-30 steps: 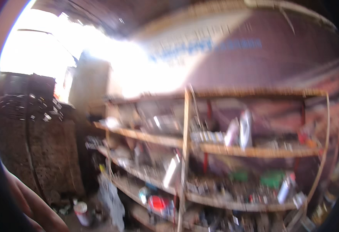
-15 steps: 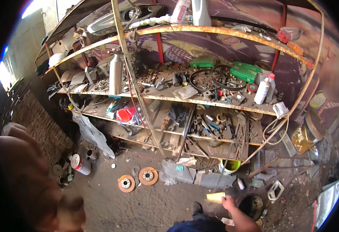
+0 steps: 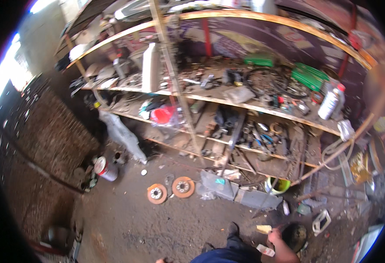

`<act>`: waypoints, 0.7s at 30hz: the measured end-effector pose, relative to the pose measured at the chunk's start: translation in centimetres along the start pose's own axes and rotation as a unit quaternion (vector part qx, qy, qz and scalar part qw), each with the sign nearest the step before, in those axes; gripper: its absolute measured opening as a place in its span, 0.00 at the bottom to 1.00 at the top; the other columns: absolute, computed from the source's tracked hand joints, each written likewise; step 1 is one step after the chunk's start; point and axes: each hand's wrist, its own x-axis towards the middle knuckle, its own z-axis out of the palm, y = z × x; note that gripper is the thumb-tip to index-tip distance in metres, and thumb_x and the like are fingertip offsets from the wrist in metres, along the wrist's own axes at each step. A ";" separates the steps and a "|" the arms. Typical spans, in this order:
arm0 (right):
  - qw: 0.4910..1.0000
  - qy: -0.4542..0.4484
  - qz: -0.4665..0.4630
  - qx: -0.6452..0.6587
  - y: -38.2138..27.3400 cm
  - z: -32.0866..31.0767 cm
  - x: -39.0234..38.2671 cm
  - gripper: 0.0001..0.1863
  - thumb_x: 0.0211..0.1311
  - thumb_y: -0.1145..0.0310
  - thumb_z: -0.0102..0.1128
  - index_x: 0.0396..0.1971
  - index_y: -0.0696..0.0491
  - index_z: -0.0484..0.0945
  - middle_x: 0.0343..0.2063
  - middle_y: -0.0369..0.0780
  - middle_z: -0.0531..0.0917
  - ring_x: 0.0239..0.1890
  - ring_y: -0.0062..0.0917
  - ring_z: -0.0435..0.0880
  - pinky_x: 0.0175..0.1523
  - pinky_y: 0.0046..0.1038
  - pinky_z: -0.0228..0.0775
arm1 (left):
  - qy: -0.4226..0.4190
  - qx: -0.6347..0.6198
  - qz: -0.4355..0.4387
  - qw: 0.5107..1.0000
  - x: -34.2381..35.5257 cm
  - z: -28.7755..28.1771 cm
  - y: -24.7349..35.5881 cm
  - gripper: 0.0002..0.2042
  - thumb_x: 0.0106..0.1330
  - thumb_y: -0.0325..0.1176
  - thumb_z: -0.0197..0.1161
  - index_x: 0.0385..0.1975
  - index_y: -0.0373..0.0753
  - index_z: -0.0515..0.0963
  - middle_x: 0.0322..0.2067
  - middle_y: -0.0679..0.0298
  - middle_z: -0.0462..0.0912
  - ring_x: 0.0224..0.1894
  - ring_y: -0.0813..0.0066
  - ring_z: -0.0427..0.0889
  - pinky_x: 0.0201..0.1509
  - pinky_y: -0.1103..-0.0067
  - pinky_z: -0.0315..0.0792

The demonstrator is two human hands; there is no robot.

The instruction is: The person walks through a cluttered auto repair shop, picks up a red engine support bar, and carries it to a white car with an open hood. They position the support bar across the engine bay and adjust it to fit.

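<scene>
My right hand (image 3: 274, 236) is at the lower right, its fingers closed on the end of a pale yellow rectangular piece (image 3: 263, 229). What kind of piece it is, I cannot make out. Just right of that hand, a round black basin (image 3: 300, 237) lies on the ground, partly covered by my forearm. A small white and red packet (image 3: 265, 250) shows beside my wrist. Of my left hand (image 3: 160, 261) only a sliver appears at the lower edge, with its fingers hidden. My dark shoe (image 3: 232, 228) stands on the dirt floor.
Ahead stands a rusty shelf rack (image 3: 262, 110) crowded with tools and parts. Two rusty brake discs (image 3: 183, 187) lie on the floor before it, near grey panels (image 3: 258, 198). A white paint can (image 3: 106, 168) stands left, by a brick wall (image 3: 47, 127). A lime-green bucket (image 3: 278, 186) sits under the rack.
My left hand, large and blurred at the left before, has dropped to the lower edge. The whole scene has shifted rightward in the picture. My right hand still holds the yellow piece.
</scene>
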 end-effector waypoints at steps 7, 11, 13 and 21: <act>0.992 0.012 -0.125 -0.004 -11.0 -1.9 2.6 0.12 0.56 0.66 0.60 0.34 0.59 0.82 0.37 0.53 0.84 0.46 0.48 0.82 0.53 0.42 0.73 | -0.073 -0.282 -0.222 0.930 -8.2 7.0 -6.0 0.21 0.63 0.46 0.63 0.45 0.34 0.82 0.33 0.54 0.87 0.34 0.68 0.85 0.41 0.70 0.77; 0.986 0.001 -0.164 -0.024 -17.6 -2.3 2.2 0.14 0.57 0.65 0.62 0.36 0.61 0.81 0.34 0.51 0.85 0.40 0.43 0.84 0.48 0.40 0.75 | 0.034 -0.424 -0.202 0.882 -6.0 5.3 -4.2 0.18 0.64 0.42 0.63 0.45 0.33 0.82 0.28 0.58 0.85 0.28 0.69 0.81 0.35 0.73 0.75; 0.991 0.004 -0.125 0.056 -17.1 0.2 4.7 0.16 0.56 0.63 0.63 0.38 0.61 0.81 0.36 0.52 0.85 0.42 0.45 0.84 0.49 0.41 0.74 | 0.082 -0.437 -0.167 0.880 -3.8 0.4 -1.4 0.18 0.64 0.41 0.63 0.44 0.32 0.82 0.28 0.58 0.85 0.29 0.70 0.81 0.35 0.73 0.75; 0.905 -0.056 -0.136 0.399 -35.3 -4.9 1.3 0.05 0.60 0.73 0.62 0.33 0.59 0.78 0.22 0.38 0.79 0.16 0.19 0.74 0.20 0.27 0.65 | 0.104 -0.395 -0.126 0.904 -1.6 4.3 -1.9 0.19 0.63 0.45 0.62 0.40 0.33 0.83 0.31 0.51 0.86 0.34 0.62 0.84 0.39 0.68 0.76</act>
